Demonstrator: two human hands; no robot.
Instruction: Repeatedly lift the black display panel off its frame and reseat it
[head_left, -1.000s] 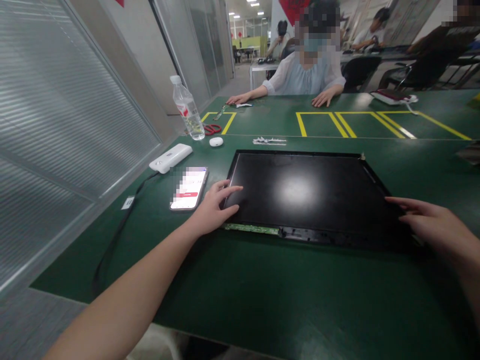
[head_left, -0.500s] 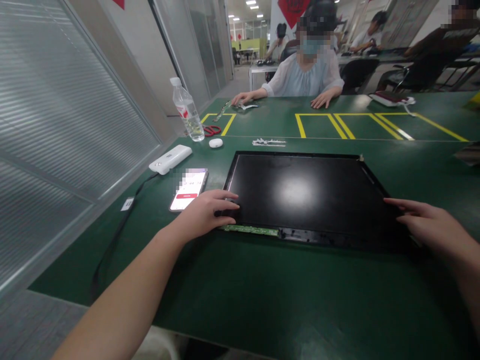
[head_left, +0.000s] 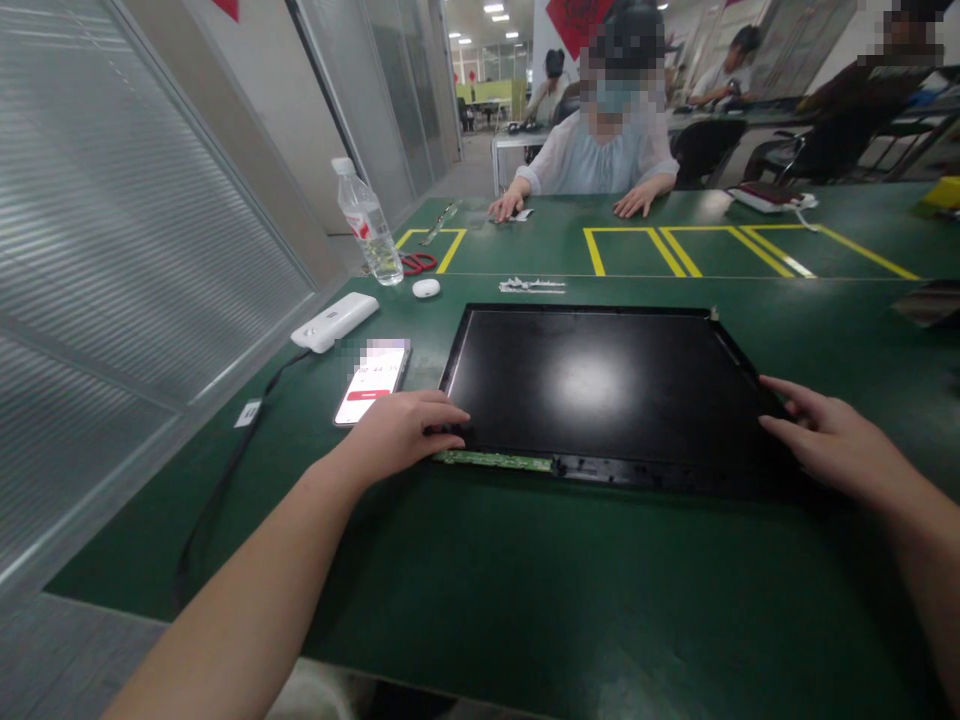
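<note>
A black display panel [head_left: 600,385] lies on the green table in front of me, its dark glass face up with a bright reflection in the middle. Along the left part of its near edge runs a thin green circuit board [head_left: 495,461]. My left hand [head_left: 409,430] grips the panel's near left corner, thumb and fingers bent over the edge. At the right edge, my right hand [head_left: 825,425] holds the panel with the thumb on top and some fingertips hidden by the frame.
To the left are a lit phone [head_left: 373,382], a white power bank-like device [head_left: 335,322] with a black strap, a white earbud case [head_left: 426,288], a water bottle [head_left: 367,222] and red-handled scissors [head_left: 417,263]. Thin white strips [head_left: 532,286] lie behind the panel. A masked person [head_left: 611,150] sits opposite.
My right hand has closed in on the panel's right edge, its thumb now on top. The person opposite has moved one hand along the table. My view has shifted slightly.
</note>
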